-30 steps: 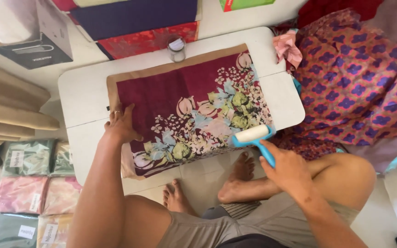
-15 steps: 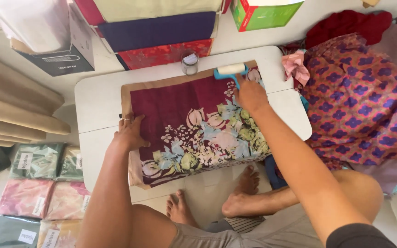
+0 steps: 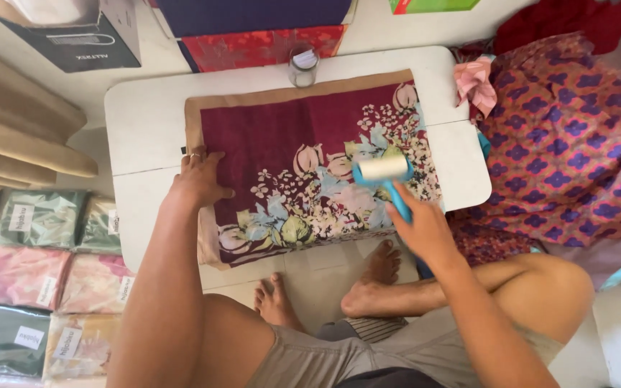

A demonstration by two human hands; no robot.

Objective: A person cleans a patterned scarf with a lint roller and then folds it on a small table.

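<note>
The right hand (image 3: pixel 425 230) is gripping a blue lint roller (image 3: pixel 384 174) on the floral cloth (image 3: pixel 267 144), while the open left hand (image 3: pixel 199 179) is pressing its edge flat.

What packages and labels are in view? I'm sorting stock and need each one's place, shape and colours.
Packets: flat clear-wrapped folded fabrics, green, pink and yellow, stacked on the floor at left.
Labels: small white rectangles, one on each packet.
Dark box: grey carton, top left, open.
Green box: top edge, only its corner shows.
Jar: small clear jar with a white label, at the table's far edge.
</note>
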